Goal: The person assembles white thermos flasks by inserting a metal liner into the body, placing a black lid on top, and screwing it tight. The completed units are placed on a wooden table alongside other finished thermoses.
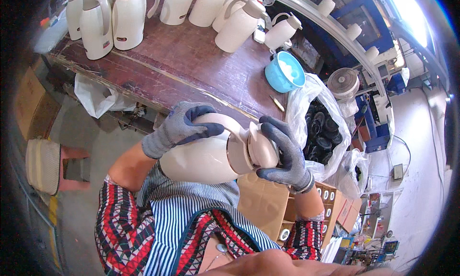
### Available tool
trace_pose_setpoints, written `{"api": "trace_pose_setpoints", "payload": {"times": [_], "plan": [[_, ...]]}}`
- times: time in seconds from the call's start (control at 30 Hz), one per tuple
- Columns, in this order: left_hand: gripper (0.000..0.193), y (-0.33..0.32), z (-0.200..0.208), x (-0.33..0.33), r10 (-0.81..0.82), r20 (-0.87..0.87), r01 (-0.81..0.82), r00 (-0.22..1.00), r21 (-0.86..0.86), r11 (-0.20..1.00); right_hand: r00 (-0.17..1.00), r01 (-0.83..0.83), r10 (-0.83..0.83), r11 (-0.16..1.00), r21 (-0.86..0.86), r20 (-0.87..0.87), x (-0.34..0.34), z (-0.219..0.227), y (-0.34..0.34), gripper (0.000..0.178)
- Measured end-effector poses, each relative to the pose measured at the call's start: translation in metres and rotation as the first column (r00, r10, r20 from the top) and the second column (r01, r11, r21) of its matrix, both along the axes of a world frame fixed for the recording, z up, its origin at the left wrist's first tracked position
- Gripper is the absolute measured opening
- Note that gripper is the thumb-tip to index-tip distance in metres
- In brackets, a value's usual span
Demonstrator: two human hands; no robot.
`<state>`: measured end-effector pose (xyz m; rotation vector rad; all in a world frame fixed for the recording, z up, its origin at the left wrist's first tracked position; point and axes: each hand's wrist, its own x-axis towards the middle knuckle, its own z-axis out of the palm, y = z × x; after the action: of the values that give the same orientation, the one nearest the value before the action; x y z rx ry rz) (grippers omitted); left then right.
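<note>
A cream-white vacuum jug [199, 158] lies on its side in front of my body, its lid end pointing right. My left hand [184, 127], in a grey knit glove with dark coated fingers, is closed round the jug's handle and upper side. At the other end my right hand [285, 156], gloved alike, grips the lid [262, 149], thumb below and fingers above. The jug's base is close to my striped apron [191, 192].
Several similar jugs [128, 19] stand along the back of the worn brown table [167, 60]. A light-blue bowl [282, 74] with white pieces sits at its right end, by a small knife-like tool [276, 102]. Right of it is a plastic bag of black parts [318, 132]; below, an open carton [261, 199].
</note>
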<state>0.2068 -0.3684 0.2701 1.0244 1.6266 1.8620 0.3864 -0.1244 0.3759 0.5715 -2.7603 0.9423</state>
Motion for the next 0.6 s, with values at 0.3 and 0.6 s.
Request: {"api": "trace_pose_setpoints", "payload": {"times": [0.3, 0.6], "plan": [[0.031, 0.004, 0.008, 0.004, -0.001, -0.025, 0.002, 1.0, 0.037, 0.999, 0.999, 0.0, -0.003, 0.997, 0.08, 0.033, -0.002, -0.002, 0.001, 0.101], [0.037, 0.006, 0.005, 0.016, 0.124, -0.119, -0.125, 0.985, -0.001, 0.992, 0.894, 0.444, -0.442, 0.896, -0.019, 0.07, 0.014, -0.009, -0.013, 0.097]]}}
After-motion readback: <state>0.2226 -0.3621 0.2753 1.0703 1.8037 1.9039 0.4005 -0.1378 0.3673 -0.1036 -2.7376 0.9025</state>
